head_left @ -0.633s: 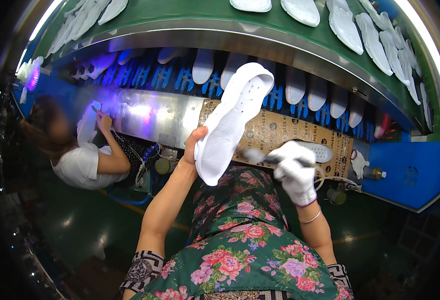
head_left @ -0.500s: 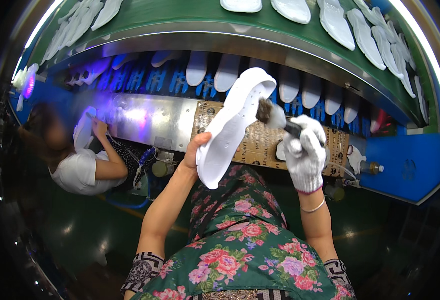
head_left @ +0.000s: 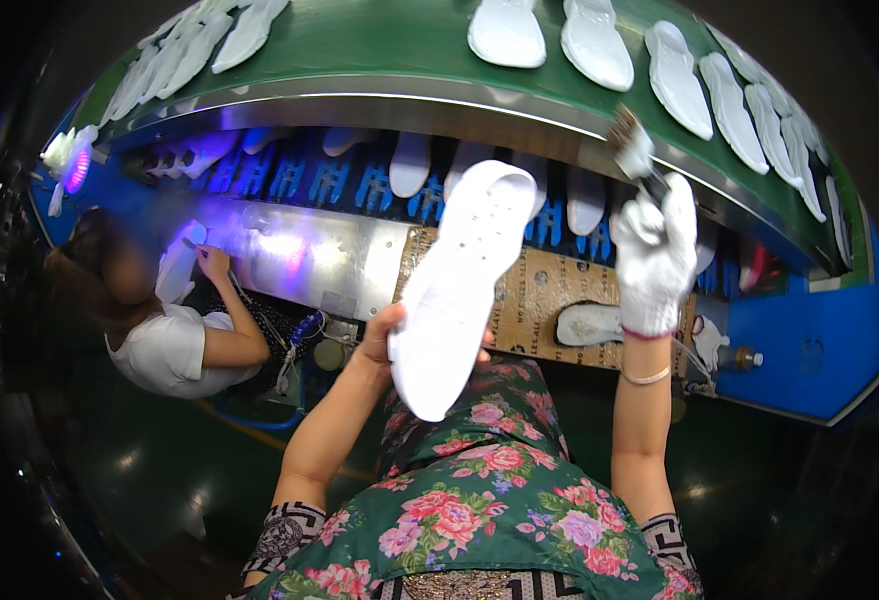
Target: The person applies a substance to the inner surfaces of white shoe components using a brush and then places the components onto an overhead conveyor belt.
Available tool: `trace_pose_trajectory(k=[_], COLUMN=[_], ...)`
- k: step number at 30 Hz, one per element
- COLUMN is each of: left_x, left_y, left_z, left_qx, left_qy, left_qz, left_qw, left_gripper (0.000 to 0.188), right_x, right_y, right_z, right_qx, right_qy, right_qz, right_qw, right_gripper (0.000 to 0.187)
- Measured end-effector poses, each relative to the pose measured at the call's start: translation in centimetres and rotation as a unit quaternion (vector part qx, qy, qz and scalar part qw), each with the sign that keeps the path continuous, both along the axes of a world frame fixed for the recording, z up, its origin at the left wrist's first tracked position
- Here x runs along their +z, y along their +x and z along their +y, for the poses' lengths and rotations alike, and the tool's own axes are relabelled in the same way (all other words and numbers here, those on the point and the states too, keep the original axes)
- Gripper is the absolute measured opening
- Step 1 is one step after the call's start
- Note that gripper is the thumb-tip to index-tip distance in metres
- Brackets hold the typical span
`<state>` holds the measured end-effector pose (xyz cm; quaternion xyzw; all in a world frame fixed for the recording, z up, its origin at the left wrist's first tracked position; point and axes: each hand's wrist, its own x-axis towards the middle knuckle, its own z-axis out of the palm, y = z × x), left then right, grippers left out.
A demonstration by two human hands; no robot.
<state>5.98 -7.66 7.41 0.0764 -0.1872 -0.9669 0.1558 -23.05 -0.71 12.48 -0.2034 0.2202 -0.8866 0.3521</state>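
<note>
My left hand (head_left: pixel 378 345) is closed round the left edge of a white shoe sole (head_left: pixel 450 310), with fingertips showing on its right side. The sole is tilted, its wider end up and away from me, and small holes dot its upper half. My right hand (head_left: pixel 657 255), in a white knit glove, grips a brush (head_left: pixel 636 152) with brown bristles. The brush points up beside the metal edge of the green belt, apart from the sole. Below the glove, an oval piece (head_left: pixel 588 325) with a dark rim and whitish face lies on the cardboard.
A green conveyor belt (head_left: pixel 390 45) with several white soles runs across the back. Beneath it, more soles rest on blue holders (head_left: pixel 330 180). Printed cardboard (head_left: pixel 530 290) covers part of the metal bench (head_left: pixel 350 240). At left a person (head_left: pixel 175 335) handles another sole near purple light.
My right hand has lifted the brush off the sole's right edge, up and to the right. The sole has turned and come slightly lower. More of the oval piece now shows.
</note>
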Motion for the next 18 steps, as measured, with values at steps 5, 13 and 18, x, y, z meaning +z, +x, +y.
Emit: trace_pose_trajectory(k=[5,13,18], left_x=[4.8,6.7,7.0], left_y=[0.4,-10.5,-11.3], left_z=[-7.6,-23.4,-18.5], left_qx=[-0.028,0.211,0.253], left_qy=[-0.102,0.13,0.052], left_qz=[0.188,0.151,0.062], left_qw=[0.976,0.957,0.964], left_gripper=[0.114,0.098,0.085], right_x=[-3.6,-10.8,-13.9], right_y=[0.6,7.0,8.1], right_z=[4.4,4.1,6.3], right_qx=[-0.018,-0.05,-0.046], right_qy=[0.07,0.274,0.315], right_qz=[-0.047,-0.133,-0.107], right_qw=[0.996,0.951,0.942], right_gripper=[0.026,0.019,0.027])
